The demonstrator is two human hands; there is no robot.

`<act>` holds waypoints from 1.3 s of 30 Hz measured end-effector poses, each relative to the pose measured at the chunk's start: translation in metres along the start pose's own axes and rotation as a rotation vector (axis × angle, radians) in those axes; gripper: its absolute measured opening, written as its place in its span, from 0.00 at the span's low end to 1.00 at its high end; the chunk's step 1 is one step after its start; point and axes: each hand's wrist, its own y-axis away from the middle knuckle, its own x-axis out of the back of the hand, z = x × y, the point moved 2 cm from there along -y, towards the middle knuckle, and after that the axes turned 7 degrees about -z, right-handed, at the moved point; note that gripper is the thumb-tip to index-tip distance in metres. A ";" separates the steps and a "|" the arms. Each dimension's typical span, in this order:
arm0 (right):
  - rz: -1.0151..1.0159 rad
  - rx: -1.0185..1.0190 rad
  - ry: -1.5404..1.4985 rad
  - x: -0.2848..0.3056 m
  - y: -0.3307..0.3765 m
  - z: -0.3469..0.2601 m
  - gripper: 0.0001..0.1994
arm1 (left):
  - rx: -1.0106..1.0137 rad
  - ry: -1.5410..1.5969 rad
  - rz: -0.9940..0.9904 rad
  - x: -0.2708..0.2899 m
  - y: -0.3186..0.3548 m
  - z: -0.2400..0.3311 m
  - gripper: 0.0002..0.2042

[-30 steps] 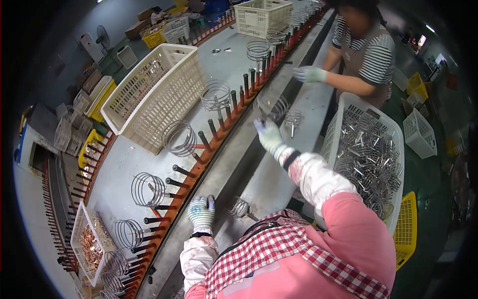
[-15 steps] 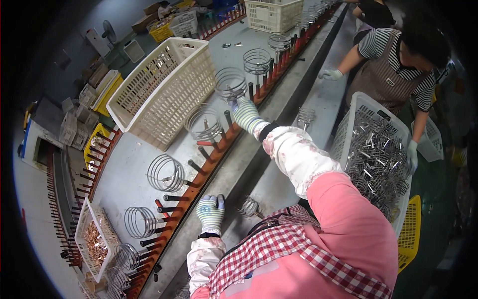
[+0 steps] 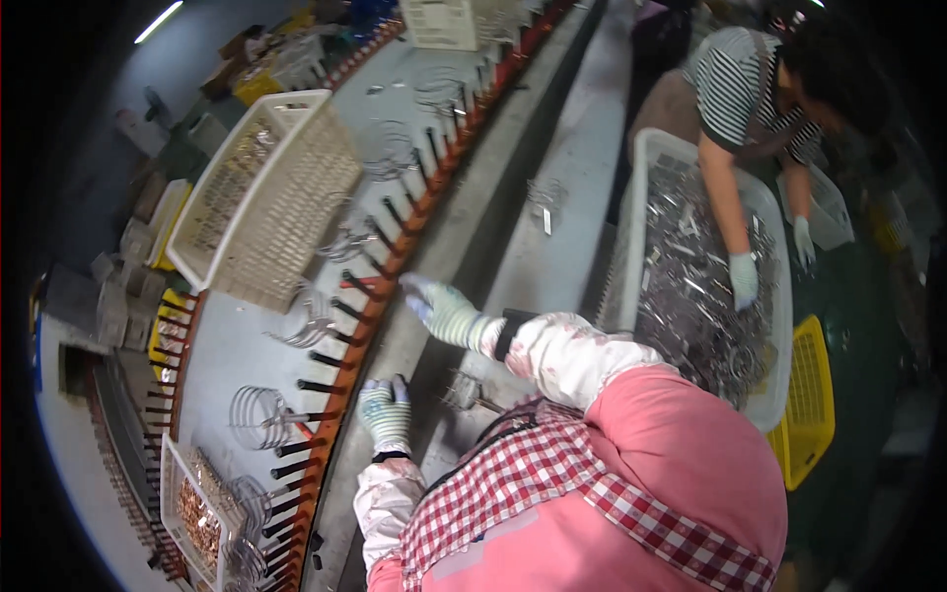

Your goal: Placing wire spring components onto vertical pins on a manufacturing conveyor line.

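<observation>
My right hand [image 3: 444, 310], in a striped knit glove, hangs over the grey metal ledge [image 3: 434, 247] with fingers stretched forward and nothing in them. My left hand [image 3: 385, 412], gloved alike, rests on the same ledge nearer to me, its fingers extended and holding nothing. Just beyond both hands runs an orange-brown rail [image 3: 347, 380] set with black-sleeved pegs [image 3: 321, 387]. Past the pegs, wire ring coils [image 3: 258, 418] stand in a row along the pale blue surface; several farther ones are blurred. A red-handled piece [image 3: 361, 283] lies among the pegs.
A large white crate [image 3: 286, 222] stands beyond the coils. At lower left, a small white basket [image 3: 170, 483] holds copper-coloured pieces. On the right, a co-worker reaches into a white tub [image 3: 784, 345] full of metal coils, beside a yellow crate [image 3: 804, 395]. One coil [image 3: 462, 390] lies below the ledge.
My right hand has drawn back from a far coil toward me, over the ledge. My view has shifted. The co-worker has bent over and put a gloved hand into the tub.
</observation>
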 end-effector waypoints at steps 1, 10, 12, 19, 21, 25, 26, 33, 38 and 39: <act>-0.067 -0.053 0.001 0.007 0.031 0.003 0.15 | -0.018 -0.005 0.011 0.003 0.002 0.001 0.13; 0.287 -0.554 0.101 0.181 0.210 0.032 0.12 | 0.036 -0.039 -0.095 0.002 -0.018 0.012 0.16; 0.502 -0.671 -0.098 0.231 0.225 0.036 0.12 | 0.021 -0.056 -0.054 0.008 -0.028 0.024 0.17; 0.456 -0.958 0.511 0.374 0.256 0.057 0.13 | 0.064 -0.109 -0.143 0.014 -0.055 0.052 0.19; 0.394 -1.089 0.519 0.395 0.256 0.055 0.16 | 0.023 -0.125 -0.104 0.013 -0.062 0.058 0.19; 0.003 -1.371 0.626 0.414 0.247 0.064 0.22 | 0.055 -0.118 -0.150 0.013 -0.079 0.070 0.19; -0.153 -1.500 0.558 0.413 0.236 0.055 0.25 | 0.064 -0.118 -0.183 0.013 -0.084 0.074 0.19; 0.021 -1.671 0.077 0.410 0.266 0.100 0.20 | 0.126 -0.122 -0.264 0.009 -0.116 0.110 0.17; 0.876 -1.408 -0.587 0.434 0.270 0.131 0.12 | 0.071 -0.117 -0.206 -0.008 -0.141 0.127 0.17; 0.967 -1.353 -0.622 0.439 0.250 0.119 0.13 | 0.085 -0.119 -0.202 -0.014 -0.145 0.130 0.17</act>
